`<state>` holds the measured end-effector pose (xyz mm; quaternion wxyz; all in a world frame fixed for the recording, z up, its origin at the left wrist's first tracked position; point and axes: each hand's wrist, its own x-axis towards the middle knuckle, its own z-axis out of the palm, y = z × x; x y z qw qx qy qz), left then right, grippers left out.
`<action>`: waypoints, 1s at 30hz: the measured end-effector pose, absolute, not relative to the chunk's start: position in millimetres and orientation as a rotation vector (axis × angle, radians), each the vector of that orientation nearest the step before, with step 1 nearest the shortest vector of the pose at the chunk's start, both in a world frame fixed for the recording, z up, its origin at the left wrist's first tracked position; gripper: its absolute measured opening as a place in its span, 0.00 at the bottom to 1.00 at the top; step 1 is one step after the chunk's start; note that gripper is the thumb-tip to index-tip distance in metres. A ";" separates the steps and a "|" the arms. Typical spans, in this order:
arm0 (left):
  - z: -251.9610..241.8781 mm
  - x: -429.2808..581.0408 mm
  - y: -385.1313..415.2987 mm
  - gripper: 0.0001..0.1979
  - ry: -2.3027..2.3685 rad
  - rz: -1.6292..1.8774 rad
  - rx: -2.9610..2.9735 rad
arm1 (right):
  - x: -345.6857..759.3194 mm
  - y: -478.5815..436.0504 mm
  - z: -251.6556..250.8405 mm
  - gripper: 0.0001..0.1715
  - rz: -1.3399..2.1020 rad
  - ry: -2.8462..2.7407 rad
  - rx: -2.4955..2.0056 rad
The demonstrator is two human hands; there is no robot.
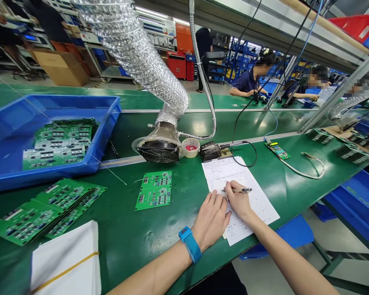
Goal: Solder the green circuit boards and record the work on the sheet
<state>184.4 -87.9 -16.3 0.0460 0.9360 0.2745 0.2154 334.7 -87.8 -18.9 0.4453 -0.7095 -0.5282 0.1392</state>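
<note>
Head view: right hand [238, 200] is writing on a paper form [258, 200] at the front edge of the bench [119, 246].
Its fingers are pinching a pen [241, 190], while the left hand [210, 219] is pressing flat, fingers slightly spread, on the sheet; how much is filled in, I cannot tell.

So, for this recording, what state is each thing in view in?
Right hand: gripping the pen over the form.
Left hand: empty, resting on the form's edge.
Pen: held, tip down at the paper.
Paper form: lying flat on the bench.
Blue plastic tray: holding green circuit boards.
Fume extractor fan: ducting attached; running or not, cannot tell.
Tape roll: lying flat.
</note>
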 end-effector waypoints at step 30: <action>-16.1 183.8 -87.6 0.15 0.815 0.694 2.887 | 336.8 -93.2 -13.8 0.27 0.368 -1.275 -1.747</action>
